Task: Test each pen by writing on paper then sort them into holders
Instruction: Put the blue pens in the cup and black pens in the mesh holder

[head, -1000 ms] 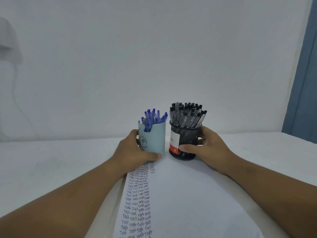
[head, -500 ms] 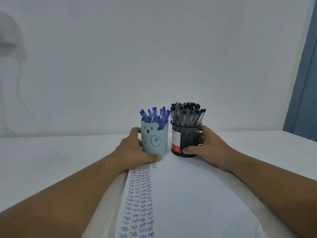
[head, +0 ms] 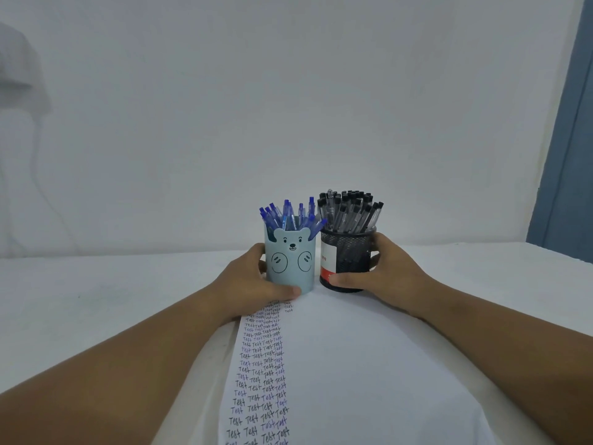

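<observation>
Two holders stand side by side at 12 o'clock of the paper, nearly touching. Only one view, head cam.

Change: over the last second the blue holder has turned in place; its bear face, off to the side before, now points straight at the camera. Black holder has turned a bit too, with less of its label facing front. Both sit slightly farther toward 12 than before. Hands have kept their grips throughout.

Left hand wraps the blue holder from 9 o'clock, thumb across the base front, fingers curled behind. Right hand wraps the black holder from 3 o'clock, thumb low on the front, fingers round the back.

Meaning: no loose pens on the table, and the paper carries four tight columns of "Test" scrawl down its left part. Judged, testing and sorting look finished; this is final tidying and squaring up of the holders.

Materials: blue holder is a smooth matte pale-blue cylinder, probably plastic, with cut-out bear ears at the rim and printed paws. Black holder is round wire mesh, see-through, with a white and red label. Blue pens fan out loosely; black pens are clear-barrelled with black caps, packed tight. Paper is plain white, flat. Table is white, matte.
</observation>
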Demonstrator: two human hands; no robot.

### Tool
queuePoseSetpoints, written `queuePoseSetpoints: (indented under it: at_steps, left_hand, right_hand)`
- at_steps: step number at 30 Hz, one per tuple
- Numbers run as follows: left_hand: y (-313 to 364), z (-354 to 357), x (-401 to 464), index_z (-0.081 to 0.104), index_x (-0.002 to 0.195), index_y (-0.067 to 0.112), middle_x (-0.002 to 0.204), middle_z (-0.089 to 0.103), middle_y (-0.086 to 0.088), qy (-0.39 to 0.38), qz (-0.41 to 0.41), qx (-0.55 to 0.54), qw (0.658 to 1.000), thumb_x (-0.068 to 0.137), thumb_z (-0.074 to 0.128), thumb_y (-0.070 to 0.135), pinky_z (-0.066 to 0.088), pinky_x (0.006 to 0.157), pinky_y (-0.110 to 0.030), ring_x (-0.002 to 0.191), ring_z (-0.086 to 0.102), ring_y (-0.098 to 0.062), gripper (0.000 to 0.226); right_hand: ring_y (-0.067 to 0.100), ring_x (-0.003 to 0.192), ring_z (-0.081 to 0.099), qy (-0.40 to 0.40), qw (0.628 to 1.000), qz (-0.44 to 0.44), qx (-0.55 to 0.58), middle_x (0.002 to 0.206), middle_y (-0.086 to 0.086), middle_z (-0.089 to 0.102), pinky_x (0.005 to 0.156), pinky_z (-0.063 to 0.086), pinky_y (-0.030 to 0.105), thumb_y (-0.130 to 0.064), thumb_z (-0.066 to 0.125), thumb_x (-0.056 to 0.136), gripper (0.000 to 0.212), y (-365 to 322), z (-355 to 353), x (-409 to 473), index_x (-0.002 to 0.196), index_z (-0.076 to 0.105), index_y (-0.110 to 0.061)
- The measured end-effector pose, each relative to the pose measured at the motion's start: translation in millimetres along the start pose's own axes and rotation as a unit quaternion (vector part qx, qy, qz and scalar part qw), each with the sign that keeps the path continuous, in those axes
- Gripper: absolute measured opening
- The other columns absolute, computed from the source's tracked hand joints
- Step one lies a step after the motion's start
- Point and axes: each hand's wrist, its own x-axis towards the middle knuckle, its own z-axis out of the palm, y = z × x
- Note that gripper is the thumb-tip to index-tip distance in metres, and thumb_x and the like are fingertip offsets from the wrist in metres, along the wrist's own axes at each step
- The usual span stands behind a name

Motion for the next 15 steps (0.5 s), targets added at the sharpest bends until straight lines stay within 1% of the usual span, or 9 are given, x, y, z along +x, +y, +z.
queuePoseSetpoints:
  at_steps: [3,5,6,7,9,11,12,13,15]
  left_hand:
    - [-1,1,1,0.04,0.14,0.039,0.127,0.06,0.015,-0.02,0.005,0.018,1.0,0.065,0.093,0.04,0.044,0.104,-0.033,0.119,0.056,-0.006,0.092]
    - [-1,0,2,0.043,0.138,0.04,0.128,0.059,0.018,-0.023,0.003,0.011,1.0,0.066,0.093,0.038,0.041,0.106,-0.032,0.121,0.054,-0.005,0.087]
    - [-1,0,2,0.046,0.134,0.042,0.128,0.06,0.019,-0.021,0.001,0.012,1.0,0.065,0.093,0.039,0.04,0.108,-0.033,0.121,0.054,-0.004,0.084]
    - [-2,0,3,0.047,0.131,0.043,0.128,0.06,0.019,-0.017,-0.001,0.019,1.0,0.061,0.092,0.044,0.04,0.111,-0.037,0.12,0.054,-0.004,0.083]
    - [-3,1,4,0.049,0.131,0.042,0.126,0.062,0.02,-0.007,-0.005,0.036,0.999,0.05,0.085,0.056,0.039,0.113,-0.042,0.121,0.056,-0.004,0.09]
    - [-4,1,5,0.048,0.135,0.04,0.127,0.062,0.019,-0.001,-0.01,0.041,0.999,0.043,0.079,0.062,0.04,0.113,-0.043,0.123,0.056,-0.006,0.1]
    - [-4,1,5,0.048,0.136,0.04,0.127,0.062,0.019,0.003,-0.009,0.042,0.999,0.041,0.078,0.065,0.04,0.113,-0.043,0.123,0.056,-0.006,0.102]
    - [-4,1,5,0.048,0.136,0.04,0.127,0.061,0.019,0.005,-0.009,0.044,0.999,0.039,0.076,0.067,0.04,0.113,-0.043,0.124,0.056,-0.007,0.104]
    - [-5,1,5,0.047,0.135,0.039,0.124,0.06,0.021,0.008,-0.008,0.05,0.999,0.038,0.075,0.069,0.04,0.112,-0.043,0.123,0.056,-0.007,0.106]
  right_hand:
    - [0.001,0.101,0.061,0.025,1.0,-0.006,-0.014,0.116,-0.019,0.061,0.077,0.048,0.019,-0.048,0.096,0.054,0.087,-1,3,2,0.126,0.051,-0.032]
    - [0.001,0.099,0.063,0.039,0.999,0.0,-0.01,0.114,-0.018,0.062,0.075,0.049,0.019,-0.045,0.097,0.053,0.084,-1,4,3,0.124,0.053,-0.031]
    - [0.002,0.097,0.065,0.039,0.999,0.005,-0.007,0.113,-0.017,0.063,0.075,0.051,0.02,-0.041,0.097,0.054,0.082,0,3,4,0.123,0.055,-0.03]
    - [0.004,0.094,0.068,0.031,0.999,0.011,0.005,0.112,-0.015,0.065,0.074,0.053,0.021,-0.036,0.097,0.055,0.08,1,1,4,0.123,0.056,-0.029]
    - [0.006,0.092,0.071,0.001,0.998,0.025,0.065,0.111,-0.009,0.069,0.074,0.057,0.024,-0.018,0.095,0.06,0.079,3,-3,4,0.128,0.054,-0.023]
    - [0.009,0.097,0.071,-0.024,0.992,0.034,0.116,0.112,-0.002,0.071,0.079,0.058,0.029,-0.003,0.089,0.068,0.081,2,-6,3,0.134,0.045,-0.018]
    - [0.007,0.097,0.07,-0.03,0.992,0.032,0.117,0.114,-0.002,0.069,0.078,0.057,0.027,-0.002,0.088,0.069,0.081,1,-5,2,0.134,0.041,-0.019]
    - [0.002,0.095,0.068,-0.031,0.994,0.025,0.103,0.116,-0.005,0.065,0.074,0.056,0.022,-0.008,0.09,0.069,0.083,-1,-3,2,0.132,0.038,-0.022]
    - [-0.007,0.089,0.065,-0.01,0.999,0.012,0.044,0.115,-0.014,0.059,0.066,0.051,0.013,-0.026,0.096,0.063,0.089,-3,2,1,0.128,0.035,-0.028]
